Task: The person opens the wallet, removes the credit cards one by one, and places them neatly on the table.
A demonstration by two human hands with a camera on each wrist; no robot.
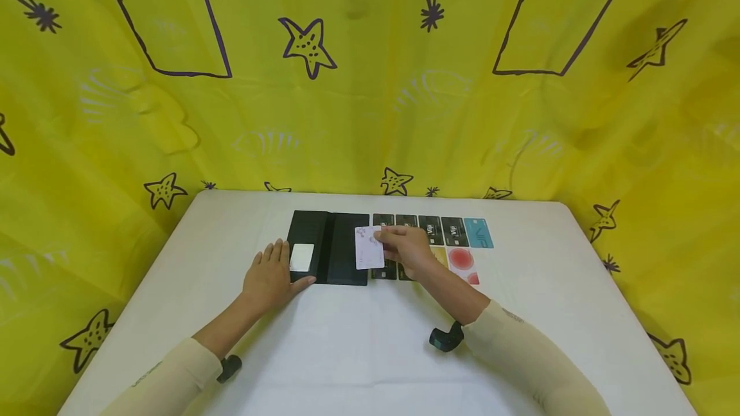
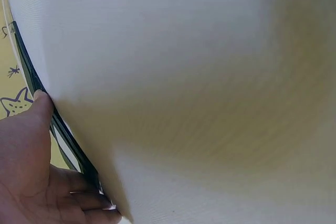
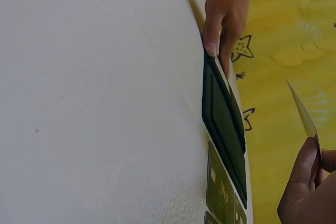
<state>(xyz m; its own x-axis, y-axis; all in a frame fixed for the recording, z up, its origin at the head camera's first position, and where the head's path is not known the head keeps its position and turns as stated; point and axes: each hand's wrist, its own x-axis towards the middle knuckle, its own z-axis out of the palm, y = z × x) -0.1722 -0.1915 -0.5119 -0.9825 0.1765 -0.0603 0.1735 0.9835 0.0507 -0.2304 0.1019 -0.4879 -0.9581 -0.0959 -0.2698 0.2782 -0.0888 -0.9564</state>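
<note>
A black bifold card wallet (image 1: 349,255) lies spread flat on the table. My left hand (image 1: 268,278) rests at its left edge with fingers straight, the thumb along the lower edge; the left wrist view shows the thumb and fingers against the wallet's side (image 2: 32,72). A white card (image 1: 302,257) sits in the lower part of the left panel. Between thumb and fingers, my right hand (image 1: 409,250) pinches a white card with a pale pink floral print (image 1: 368,250), raised over the wallet's right edge. From the right wrist that card (image 3: 304,109) appears nearly edge-on.
Two rows of cards lie right of the wallet: several black Vip cards (image 1: 430,230), a blue VIP card (image 1: 479,234), a yellow card (image 1: 440,255) and a white card with red circles (image 1: 462,260). My right hand partly covers the lower row. A yellow patterned curtain (image 1: 358,121) hangs behind the white table (image 1: 347,352).
</note>
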